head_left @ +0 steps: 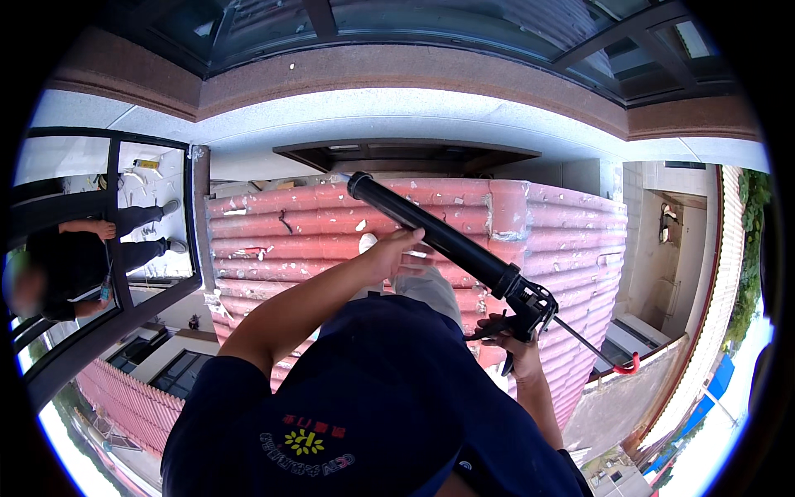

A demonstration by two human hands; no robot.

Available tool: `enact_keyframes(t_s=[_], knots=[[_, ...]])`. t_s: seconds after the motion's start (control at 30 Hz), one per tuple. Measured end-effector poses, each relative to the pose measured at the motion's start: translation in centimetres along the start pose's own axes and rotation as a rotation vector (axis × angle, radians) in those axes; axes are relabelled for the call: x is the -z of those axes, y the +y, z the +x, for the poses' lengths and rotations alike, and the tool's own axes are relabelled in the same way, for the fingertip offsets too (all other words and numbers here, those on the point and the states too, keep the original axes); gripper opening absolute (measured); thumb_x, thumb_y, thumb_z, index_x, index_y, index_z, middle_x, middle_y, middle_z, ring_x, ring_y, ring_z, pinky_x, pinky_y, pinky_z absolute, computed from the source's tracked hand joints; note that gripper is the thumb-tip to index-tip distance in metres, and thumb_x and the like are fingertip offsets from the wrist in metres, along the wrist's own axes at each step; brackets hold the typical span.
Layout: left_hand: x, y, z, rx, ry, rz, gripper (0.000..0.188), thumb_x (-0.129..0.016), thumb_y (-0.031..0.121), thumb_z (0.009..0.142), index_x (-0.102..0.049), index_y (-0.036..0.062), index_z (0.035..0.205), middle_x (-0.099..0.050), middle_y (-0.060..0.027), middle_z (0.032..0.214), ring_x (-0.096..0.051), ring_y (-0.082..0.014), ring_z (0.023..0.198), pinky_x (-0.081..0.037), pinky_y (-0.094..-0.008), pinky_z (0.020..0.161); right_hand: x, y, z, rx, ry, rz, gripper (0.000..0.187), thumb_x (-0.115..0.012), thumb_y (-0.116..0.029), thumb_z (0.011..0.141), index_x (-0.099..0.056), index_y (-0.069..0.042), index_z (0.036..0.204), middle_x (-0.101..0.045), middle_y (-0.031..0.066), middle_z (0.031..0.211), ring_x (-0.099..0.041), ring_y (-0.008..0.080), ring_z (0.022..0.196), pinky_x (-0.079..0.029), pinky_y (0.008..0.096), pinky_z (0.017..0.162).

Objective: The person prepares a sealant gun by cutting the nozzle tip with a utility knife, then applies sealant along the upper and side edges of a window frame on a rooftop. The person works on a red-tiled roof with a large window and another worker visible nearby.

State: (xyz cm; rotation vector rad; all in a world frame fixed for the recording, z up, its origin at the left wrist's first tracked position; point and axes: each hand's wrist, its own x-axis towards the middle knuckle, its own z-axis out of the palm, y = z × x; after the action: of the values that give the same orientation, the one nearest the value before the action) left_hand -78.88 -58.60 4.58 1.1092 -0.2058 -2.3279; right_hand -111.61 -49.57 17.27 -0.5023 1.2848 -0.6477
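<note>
Over the red ridged roof (248,286): a black caulking gun (447,240) slants before a dark blue shirt (348,381).
Right hand (520,354): fingers wrapped round its handle (521,325).
Left hand (397,255): fingers spread beside the barrel (460,247); I can't tell whether they touch.
Around: pale scraps (361,224); at left, a dark frame (115,207) partly hides another person (70,265).
Wall (373,116): pale, below a brown ledge (414,68) and dark-framed windows (431,23).

red ribbed roof (571,248), debris-strewn | dark-framed window (397,21) at top | pale wall (248,120) | bright daylight
</note>
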Motion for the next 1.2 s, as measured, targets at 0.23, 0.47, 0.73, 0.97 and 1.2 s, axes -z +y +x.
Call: enact_keyframes(t_s=[0.23, 0.47, 0.73, 0.97, 1.2], knots=[[10.4, -6.4, -3.5, 0.466, 0.369, 1.592, 0.069, -0.058, 0.07, 0.091, -0.073, 0.0058, 0.112, -0.073, -0.0151, 0.118, -0.07, -0.0346, 0.108, -0.054, -0.0464, 0.093, 5.7, -0.3, 1.1, 0.043, 0.129, -0.14, 0.05, -0.055, 0.008, 0.082, -0.057, 0.007, 0.132, -0.071, 0.0231, 0.12, -0.071, 0.031, 0.113, -0.061, 0.0383, 0.088], [11.1, -7.4, -7.1, 0.329, 0.199, 1.385, 0.06, -0.055, 0.058, 0.097, -0.073, 0.0035, 0.112, -0.074, -0.0211, 0.106, -0.07, -0.033, 0.103, -0.053, -0.0434, 0.09, 11.3, -0.1, 1.6, 0.113, 0.192, -0.135, 0.053, -0.059, 0.003, 0.083, -0.055, 0.006, 0.136, -0.069, 0.0226, 0.124, -0.07, 0.0312, 0.113, -0.061, 0.0391, 0.087], [1.5, -0.9, -12.3, 0.212, 0.263, 1.478, 0.052, -0.06, 0.051, 0.098, -0.072, 0.0019, 0.088, -0.07, -0.0163, 0.077, -0.069, -0.0288, 0.077, -0.051, -0.0426, 0.072, 11.2, -1.2, 1.6, 0.213, 0.159, -0.015, 0.053, -0.059, 0.003, 0.08, -0.055, 0.004, 0.132, -0.07, 0.0221, 0.12, -0.071, 0.0312, 0.11, -0.062, 0.0392, 0.087], [-1.7, 3.6, -14.1, -0.092, 0.42, 0.98, 0.037, -0.062, 0.034, 0.103, -0.068, -0.0003, 0.091, -0.069, -0.0096, 0.072, -0.066, -0.017, 0.063, -0.055, -0.0316, 0.061, 8.9, -2.3, 0.8, 0.321, 0.12, 0.105, 0.049, -0.063, 0.002, 0.085, -0.054, 0.009, 0.133, -0.07, 0.0245, 0.119, -0.073, 0.0339, 0.104, -0.064, 0.04, 0.083], [1.9, 10.9, -9.7, -0.635, 0.62, 1.17, 0.033, -0.069, 0.032, 0.099, -0.07, -0.0005, 0.091, -0.071, -0.0084, 0.074, -0.069, -0.0158, 0.069, -0.055, -0.0329, 0.065, 6.9, -5.7, 1.4, 0.561, 0.112, 0.152, 0.054, -0.072, -0.014, 0.088, -0.053, 0.009, 0.132, -0.071, 0.0259, 0.115, -0.074, 0.0357, 0.101, -0.065, 0.0412, 0.077]])
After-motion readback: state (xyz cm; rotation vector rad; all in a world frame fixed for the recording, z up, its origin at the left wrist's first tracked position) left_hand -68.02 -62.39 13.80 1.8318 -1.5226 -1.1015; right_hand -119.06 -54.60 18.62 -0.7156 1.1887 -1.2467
